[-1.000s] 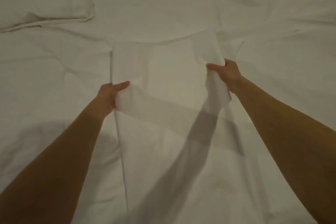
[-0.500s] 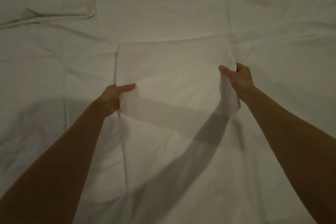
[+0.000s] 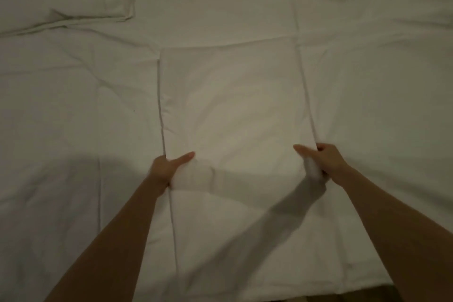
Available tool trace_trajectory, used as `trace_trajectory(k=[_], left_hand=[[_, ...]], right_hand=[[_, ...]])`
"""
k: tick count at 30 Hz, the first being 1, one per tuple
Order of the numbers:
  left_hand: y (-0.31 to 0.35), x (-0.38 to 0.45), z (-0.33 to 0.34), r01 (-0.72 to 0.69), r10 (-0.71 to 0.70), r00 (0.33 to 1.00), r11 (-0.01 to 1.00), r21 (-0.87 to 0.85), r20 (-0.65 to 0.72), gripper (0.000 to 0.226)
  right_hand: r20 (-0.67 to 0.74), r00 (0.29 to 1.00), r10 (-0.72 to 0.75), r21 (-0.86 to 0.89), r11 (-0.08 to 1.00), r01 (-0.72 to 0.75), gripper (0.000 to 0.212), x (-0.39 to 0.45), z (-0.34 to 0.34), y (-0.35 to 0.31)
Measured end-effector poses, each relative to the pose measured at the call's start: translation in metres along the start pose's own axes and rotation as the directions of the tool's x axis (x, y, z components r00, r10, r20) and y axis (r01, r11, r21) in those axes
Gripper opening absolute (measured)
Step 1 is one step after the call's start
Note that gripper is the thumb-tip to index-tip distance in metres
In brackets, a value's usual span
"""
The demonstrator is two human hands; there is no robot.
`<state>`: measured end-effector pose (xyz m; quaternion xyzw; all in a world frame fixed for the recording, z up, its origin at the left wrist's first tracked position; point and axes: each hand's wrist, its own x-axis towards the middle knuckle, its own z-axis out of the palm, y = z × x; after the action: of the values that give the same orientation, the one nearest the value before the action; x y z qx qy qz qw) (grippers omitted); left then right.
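At centre of the white-sheeted bed [image 3: 380,86], a white rectangular folded cloth [image 3: 232,105] is pinched at 7 and 5 o'clock by left hand [image 3: 166,167] and right hand [image 3: 326,160]; equal tension and aligned side edges are advised.

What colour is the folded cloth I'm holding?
Plain white with no pattern; the folded cloth shows best in the head view.
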<state>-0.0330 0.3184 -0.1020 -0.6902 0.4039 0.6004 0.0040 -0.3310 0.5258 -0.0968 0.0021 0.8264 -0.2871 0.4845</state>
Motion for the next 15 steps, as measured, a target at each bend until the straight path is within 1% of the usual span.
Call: trace_trajectory(k=[5,8,9,11,13,15], left_hand=[[-0.033,-0.024,0.002,-0.005,0.005,1.0,1.0,0.029,0.018,0.04],[-0.057,-0.04,0.0,0.011,-0.012,0.999,1.0,0.029,0.037,0.036],[-0.066,-0.046,-0.001,0.013,-0.014,0.999,1.0,0.029,0.044,0.033],[-0.084,-0.06,0.0,0.014,-0.015,0.999,1.0,0.017,0.05,0.026],[-0.101,-0.07,-0.001,0.01,-0.011,1.0,1.0,0.017,0.025,0.026],[-0.115,-0.077,-0.002,0.021,-0.021,1.0,0.999,0.038,0.017,0.034]], right_hand=[[0.035,0.996,0.078,0.001,0.997,-0.078,0.044,-0.038,0.002,0.053],[0.126,0.983,0.132,-0.064,0.99,-0.125,0.05,-0.058,-0.004,0.078],[0.155,0.974,0.165,-0.101,0.983,-0.151,0.05,-0.065,-0.007,0.085],[0.199,0.955,0.221,-0.17,0.967,-0.188,0.041,-0.08,-0.014,0.1],[0.215,0.95,0.225,-0.259,0.951,-0.167,0.041,-0.09,-0.021,0.113],[0.237,0.958,0.163,-0.265,0.959,-0.098,0.039,-0.1,-0.027,0.117]])
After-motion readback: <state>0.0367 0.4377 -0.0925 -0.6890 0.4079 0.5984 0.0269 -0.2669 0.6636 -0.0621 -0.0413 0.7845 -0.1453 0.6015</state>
